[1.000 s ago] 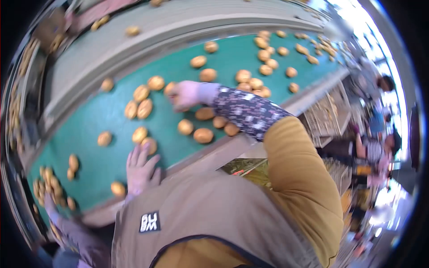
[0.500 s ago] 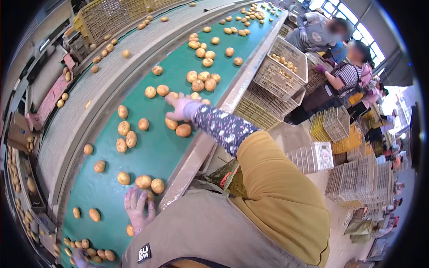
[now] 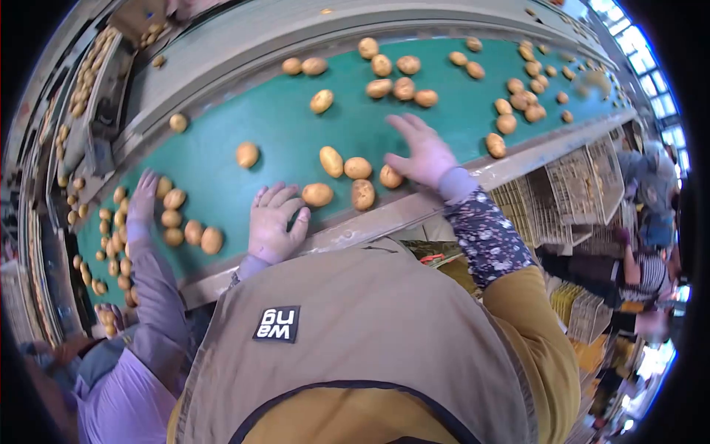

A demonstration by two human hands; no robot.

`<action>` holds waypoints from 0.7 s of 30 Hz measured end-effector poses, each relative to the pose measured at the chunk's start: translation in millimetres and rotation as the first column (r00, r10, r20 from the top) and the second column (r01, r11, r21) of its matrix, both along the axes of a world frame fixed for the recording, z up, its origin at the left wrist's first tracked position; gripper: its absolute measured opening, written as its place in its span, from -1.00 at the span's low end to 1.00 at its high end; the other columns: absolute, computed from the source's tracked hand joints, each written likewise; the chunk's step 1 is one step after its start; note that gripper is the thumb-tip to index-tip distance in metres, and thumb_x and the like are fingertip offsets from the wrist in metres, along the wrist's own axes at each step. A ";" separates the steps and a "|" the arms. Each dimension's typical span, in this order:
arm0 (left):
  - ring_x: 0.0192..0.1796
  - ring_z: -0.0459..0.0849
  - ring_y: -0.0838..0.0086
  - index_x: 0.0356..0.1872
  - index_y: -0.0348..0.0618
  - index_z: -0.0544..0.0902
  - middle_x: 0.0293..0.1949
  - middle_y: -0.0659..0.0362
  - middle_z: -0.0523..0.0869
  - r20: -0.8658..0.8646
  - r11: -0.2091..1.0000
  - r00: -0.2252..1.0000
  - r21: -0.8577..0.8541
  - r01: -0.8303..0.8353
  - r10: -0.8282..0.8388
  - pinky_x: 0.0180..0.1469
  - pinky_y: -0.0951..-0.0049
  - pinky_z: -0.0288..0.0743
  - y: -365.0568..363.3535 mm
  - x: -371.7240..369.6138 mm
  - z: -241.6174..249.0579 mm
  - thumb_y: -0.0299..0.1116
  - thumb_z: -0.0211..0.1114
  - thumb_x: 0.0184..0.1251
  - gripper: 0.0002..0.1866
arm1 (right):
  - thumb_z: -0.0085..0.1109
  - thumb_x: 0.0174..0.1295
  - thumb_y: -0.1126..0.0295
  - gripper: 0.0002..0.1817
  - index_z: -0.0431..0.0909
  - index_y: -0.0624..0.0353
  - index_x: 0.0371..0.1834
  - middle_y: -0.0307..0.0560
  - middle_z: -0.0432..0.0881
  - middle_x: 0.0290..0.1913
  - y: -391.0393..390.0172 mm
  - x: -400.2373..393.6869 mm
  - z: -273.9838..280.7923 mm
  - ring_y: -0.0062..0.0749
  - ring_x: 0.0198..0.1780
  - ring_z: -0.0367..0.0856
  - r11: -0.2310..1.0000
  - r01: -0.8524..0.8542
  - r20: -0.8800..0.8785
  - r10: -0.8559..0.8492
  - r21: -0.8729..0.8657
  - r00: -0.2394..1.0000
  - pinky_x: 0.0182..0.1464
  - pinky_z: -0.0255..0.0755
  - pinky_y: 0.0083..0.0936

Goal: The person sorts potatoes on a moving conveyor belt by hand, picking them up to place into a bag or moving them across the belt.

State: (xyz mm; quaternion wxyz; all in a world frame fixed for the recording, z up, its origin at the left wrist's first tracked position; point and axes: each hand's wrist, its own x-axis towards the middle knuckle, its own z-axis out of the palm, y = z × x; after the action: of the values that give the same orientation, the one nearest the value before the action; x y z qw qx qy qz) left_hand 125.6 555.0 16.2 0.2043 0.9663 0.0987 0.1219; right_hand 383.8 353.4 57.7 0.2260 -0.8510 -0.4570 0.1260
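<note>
My left hand (image 3: 275, 223), in a thin pale glove, lies over the near side of the green conveyor belt (image 3: 285, 144). Its fingers are extended with nothing in them, and a potato (image 3: 317, 194) sits just right of its fingertips. Farther right, my right hand (image 3: 423, 154) is spread open, thumb apart from the fingers, beside another potato (image 3: 391, 176) that its thumb side overlaps. Between the two hands lies a small cluster of potatoes, including a darker, rough-skinned potato (image 3: 362, 194) by the belt's near edge.
A co-worker's gloved hand (image 3: 143, 198) reaches onto the belt at left, beside several potatoes. A metal rail (image 3: 370, 228) edges the belt in front of me. Plastic crates (image 3: 584, 185) stand at right, with people (image 3: 651, 274) beyond them.
My head view has swung leftward and down, bringing the co-worker's arm into view. My right hand has drawn away from the potatoes it was over; my left hand remains spread near the rail.
</note>
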 end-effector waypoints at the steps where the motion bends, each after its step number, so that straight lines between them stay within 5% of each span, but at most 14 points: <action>1: 0.31 0.49 -0.01 0.03 -0.04 0.67 0.19 0.04 0.62 0.041 0.999 0.998 -0.007 -0.048 0.048 0.39 -0.08 0.22 7.6 -6.9 -1.5 -0.29 0.32 0.17 -0.64 | 0.32 0.07 0.10 -0.21 0.29 0.01 0.42 0.19 0.39 0.31 2.0 0.0 2.7 0.06 0.30 0.41 0.979 0.110 0.028 -0.107 -0.173 0.994 0.34 0.36 -0.15; 6: 0.32 0.49 0.03 0.07 0.02 0.66 0.19 0.09 0.63 0.051 0.998 0.999 -0.065 0.015 -0.011 0.41 -0.06 0.22 9.9 -20.7 1.6 -0.33 0.38 0.10 -0.57 | 0.32 0.07 0.11 -0.16 0.23 0.05 0.46 0.18 0.42 0.27 40.3 -44.7 3.9 0.13 0.23 0.45 0.896 0.011 0.041 0.007 -0.443 0.999 0.27 0.42 -0.18; 9: 0.32 0.48 0.02 0.15 0.05 0.63 0.19 0.08 0.62 -0.023 0.999 1.000 -0.048 -0.008 0.006 0.41 -0.06 0.21 21.7 -16.3 6.2 -0.36 0.37 0.09 -0.50 | 0.32 0.11 0.13 -0.22 0.30 0.13 0.41 0.15 0.49 0.20 66.2 -35.9 -23.9 -0.03 0.17 0.54 0.949 -0.314 -0.336 0.305 0.028 0.891 0.18 0.48 -0.21; 10: 0.32 0.48 0.02 0.15 0.05 0.63 0.19 0.08 0.62 -0.023 0.999 1.000 -0.049 -0.016 0.015 0.41 -0.06 0.21 26.9 -16.3 5.6 -0.36 0.37 0.09 -0.50 | 0.33 0.11 0.11 -0.30 0.42 0.16 0.33 0.15 0.54 0.17 76.2 -25.2 -2.6 -0.09 0.10 0.60 0.968 -0.251 -0.530 0.210 -0.006 0.821 0.15 0.49 -0.25; 12: 0.32 0.49 0.01 0.15 0.03 0.64 0.21 0.07 0.61 -0.053 0.990 0.989 -0.021 -0.137 0.136 0.42 -0.05 0.19 44.2 -18.3 2.3 -0.41 0.35 0.10 -0.51 | 0.33 0.12 0.10 -0.38 0.50 0.14 0.24 0.14 0.57 0.17 93.1 23.3 -3.1 -0.07 0.16 0.59 0.991 -0.037 -0.246 0.068 0.130 0.967 0.22 0.47 -0.30; 14: 0.31 0.50 0.03 0.09 0.00 0.67 0.18 0.08 0.64 -0.040 0.969 0.969 0.044 -0.242 0.244 0.43 -0.02 0.18 62.0 -23.7 -6.5 -0.49 0.31 0.09 -0.55 | 0.25 0.15 0.14 -0.42 0.50 0.13 0.24 0.14 0.53 0.25 109.8 106.5 -25.6 0.07 0.28 0.48 0.970 0.136 0.241 -0.184 0.201 0.953 0.33 0.37 -0.24; 16: 0.24 0.54 -0.01 0.01 -0.02 0.70 0.08 0.09 0.69 0.118 0.940 0.947 0.140 -0.312 0.297 0.40 -0.04 0.19 78.9 -25.8 -16.9 -0.53 0.28 0.11 -0.61 | 0.18 0.15 0.17 -0.43 0.49 0.05 0.27 0.09 0.52 0.27 106.8 177.8 -54.6 0.03 0.30 0.47 0.908 0.414 0.367 -0.365 -0.061 0.856 0.35 0.35 -0.18; 18: 0.22 0.56 0.00 -0.05 -0.05 0.72 0.01 0.11 0.72 0.177 0.935 0.931 0.100 -0.341 0.320 0.37 -0.03 0.22 81.7 -23.5 -15.3 -0.57 0.27 0.09 -0.64 | 0.12 0.15 0.17 -0.44 0.48 -0.05 0.28 0.02 0.52 0.27 107.0 171.9 -51.5 0.00 0.28 0.48 0.776 0.472 0.503 -0.235 -0.418 0.832 0.36 0.33 -0.14; 21: 0.31 0.49 0.04 -0.04 -0.02 0.70 0.04 0.16 0.70 0.189 0.981 0.975 -0.175 -0.086 0.119 0.38 -0.03 0.23 83.1 -33.3 -19.3 -0.51 0.31 0.06 -0.63 | 0.10 0.14 0.19 -0.47 0.51 -0.12 0.26 0.00 0.55 0.23 129.9 145.9 -58.6 -0.06 0.26 0.51 0.846 0.340 0.432 -0.148 -0.411 0.890 0.36 0.31 -0.13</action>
State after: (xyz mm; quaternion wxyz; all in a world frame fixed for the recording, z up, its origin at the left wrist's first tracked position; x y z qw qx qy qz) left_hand 92.3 638.1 -3.1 0.2860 0.9226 0.1377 0.2193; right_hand 529.7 483.3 -0.9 -0.0694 -0.9398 -0.3327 0.0347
